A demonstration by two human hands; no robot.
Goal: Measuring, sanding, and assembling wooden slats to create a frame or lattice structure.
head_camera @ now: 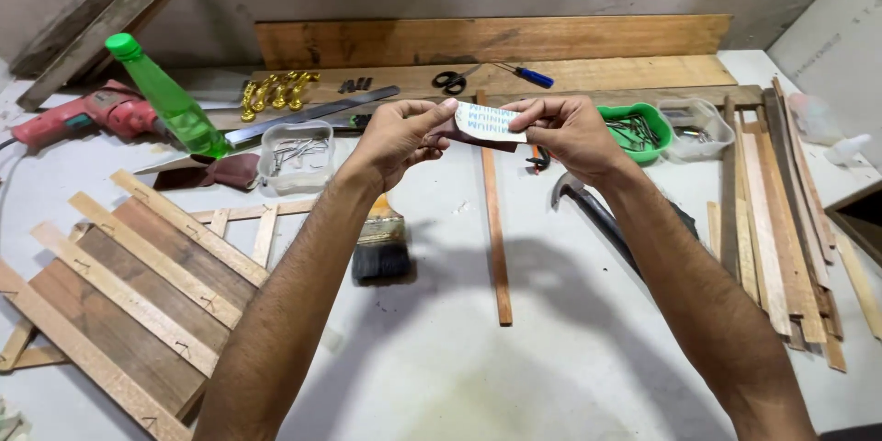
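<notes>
Both my hands are raised over the middle of the white worktable (514, 358). Between them I hold a small strip of sandpaper (491, 121), its pale printed back turned toward me. My left hand (400, 136) pinches its left end with thumb and fingers. My right hand (565, 133) pinches its right end. A long thin wooden strip (496, 230) lies on the table just beneath the hands. A paintbrush (381, 243) with dark bristles lies under my left forearm.
A slatted wooden panel (129, 285) lies at left. A green bottle (165, 96), red drill (87, 115), clear tub of nails (296, 156) and metal ruler (312, 116) sit behind. A green bowl (636, 129), hammer (588, 207) and stacked wood strips (781, 211) lie at right. Scissors (450, 81) rest on planks.
</notes>
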